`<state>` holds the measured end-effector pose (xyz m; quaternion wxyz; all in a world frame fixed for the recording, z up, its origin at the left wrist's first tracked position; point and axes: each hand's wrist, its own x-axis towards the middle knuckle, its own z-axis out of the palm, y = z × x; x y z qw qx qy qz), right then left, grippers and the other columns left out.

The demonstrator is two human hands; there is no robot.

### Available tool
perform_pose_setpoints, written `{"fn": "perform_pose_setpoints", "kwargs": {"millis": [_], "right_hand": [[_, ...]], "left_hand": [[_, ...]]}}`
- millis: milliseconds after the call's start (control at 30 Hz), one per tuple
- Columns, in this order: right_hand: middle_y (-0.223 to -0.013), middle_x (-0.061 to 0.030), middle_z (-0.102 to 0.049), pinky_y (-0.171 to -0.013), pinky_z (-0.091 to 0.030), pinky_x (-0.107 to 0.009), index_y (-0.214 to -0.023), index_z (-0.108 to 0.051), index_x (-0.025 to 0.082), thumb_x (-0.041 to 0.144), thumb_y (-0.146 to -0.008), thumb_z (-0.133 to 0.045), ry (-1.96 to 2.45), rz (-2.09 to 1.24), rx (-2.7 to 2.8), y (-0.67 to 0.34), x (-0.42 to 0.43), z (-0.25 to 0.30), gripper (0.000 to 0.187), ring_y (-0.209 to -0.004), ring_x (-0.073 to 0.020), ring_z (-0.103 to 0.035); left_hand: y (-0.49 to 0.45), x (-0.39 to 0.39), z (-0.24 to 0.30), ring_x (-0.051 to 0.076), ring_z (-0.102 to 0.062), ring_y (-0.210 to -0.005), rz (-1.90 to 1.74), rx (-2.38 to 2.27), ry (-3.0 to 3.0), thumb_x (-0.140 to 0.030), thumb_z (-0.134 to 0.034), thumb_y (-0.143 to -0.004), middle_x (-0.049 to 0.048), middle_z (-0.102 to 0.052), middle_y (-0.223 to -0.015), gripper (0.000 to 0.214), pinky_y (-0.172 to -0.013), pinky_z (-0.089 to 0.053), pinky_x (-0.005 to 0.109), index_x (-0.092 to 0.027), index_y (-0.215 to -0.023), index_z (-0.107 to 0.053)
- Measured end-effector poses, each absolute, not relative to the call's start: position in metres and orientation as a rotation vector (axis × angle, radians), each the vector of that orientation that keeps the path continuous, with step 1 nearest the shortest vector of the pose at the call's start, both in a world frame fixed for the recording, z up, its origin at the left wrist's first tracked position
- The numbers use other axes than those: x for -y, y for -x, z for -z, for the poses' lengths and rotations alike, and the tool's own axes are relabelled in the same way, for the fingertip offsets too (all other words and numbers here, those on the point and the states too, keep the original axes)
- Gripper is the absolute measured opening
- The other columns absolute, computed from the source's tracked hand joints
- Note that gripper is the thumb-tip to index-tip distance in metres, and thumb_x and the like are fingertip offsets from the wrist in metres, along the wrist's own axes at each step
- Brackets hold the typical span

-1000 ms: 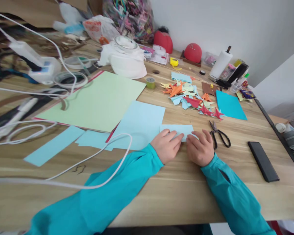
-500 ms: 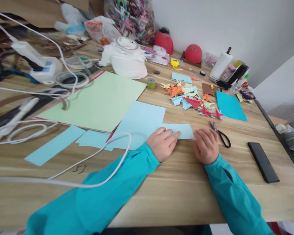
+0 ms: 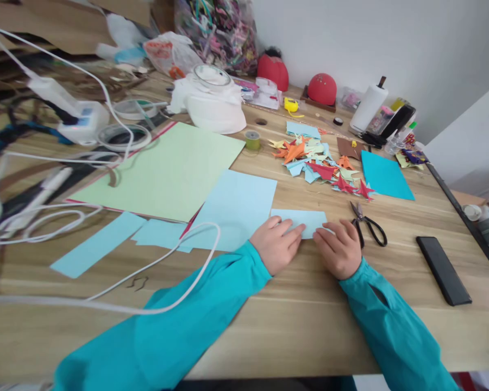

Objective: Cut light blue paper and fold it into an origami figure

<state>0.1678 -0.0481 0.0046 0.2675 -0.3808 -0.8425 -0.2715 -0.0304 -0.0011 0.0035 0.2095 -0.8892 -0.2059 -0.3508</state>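
A light blue paper strip [image 3: 305, 217] lies on the wooden table in front of me. My left hand [image 3: 277, 245] rests on its left part, fingers somewhat apart and laid flat over the paper. The fingers of my right hand [image 3: 340, 248] are bent together on the strip's lower right edge; its thumb is hidden. Just beyond my right hand lie black-handled scissors [image 3: 369, 224], blades spread slightly. A larger light blue sheet [image 3: 240, 201] is left of the strip, partly behind my left hand.
Folded paper pieces [image 3: 313, 160] in several colours are heaped farther back. A pale green sheet [image 3: 163, 168] and light blue cut pieces [image 3: 98, 244] lie left. A white cable [image 3: 195, 288] crosses over my left sleeve. At right are a black phone-like slab [image 3: 443, 270] and a turquoise stack [image 3: 387, 175].
My right hand has moved slightly left, its fingers now on the strip's lower right edge. More of the scissors' handle shows. The whole view has shifted a little.
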Motion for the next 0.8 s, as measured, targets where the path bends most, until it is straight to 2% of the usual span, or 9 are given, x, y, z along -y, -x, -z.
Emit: {"fn": "perform_pose_setpoints", "kwargs": {"millis": [300,433,800], "right_hand": [[-0.088,0.0002,-0.073,-0.096,-0.036,-0.039,-0.093,-0.066,0.022,0.008,-0.082,-0.059,1.191,0.798,2.106,-0.19,0.039,-0.003,0.02,-0.093,-0.0175,-0.062],[-0.089,0.0004,-0.073,-0.096,-0.035,-0.038,-0.096,-0.067,0.023,0.009,-0.082,-0.058,1.206,0.79,2.103,-0.187,0.039,-0.002,0.022,-0.094,-0.0172,-0.061],[-0.086,-0.0013,-0.073,-0.088,-0.04,-0.036,-0.092,-0.068,0.022,0.009,-0.081,-0.06,1.229,0.818,1.95,-0.207,0.033,0.0,0.019,-0.089,-0.0172,-0.061]], "left_hand": [[0.052,-0.019,-0.014,0.019,-0.059,-0.077,0.991,0.591,2.36,-0.011,-0.057,-0.081,0.0034,-0.073,-0.092,0.01,-0.064,-0.038,0.034,-0.014,-0.075,-0.065],[0.054,-0.021,-0.014,0.018,-0.059,-0.077,0.962,0.575,2.365,-0.013,-0.055,-0.083,0.0026,-0.073,-0.095,0.015,-0.065,-0.036,0.035,-0.017,-0.072,-0.063],[0.07,-0.032,-0.017,0.019,-0.06,-0.074,1.023,0.668,2.269,-0.012,-0.054,-0.082,0.005,-0.073,-0.094,0.014,-0.06,-0.038,0.036,-0.016,-0.073,-0.064]]}}
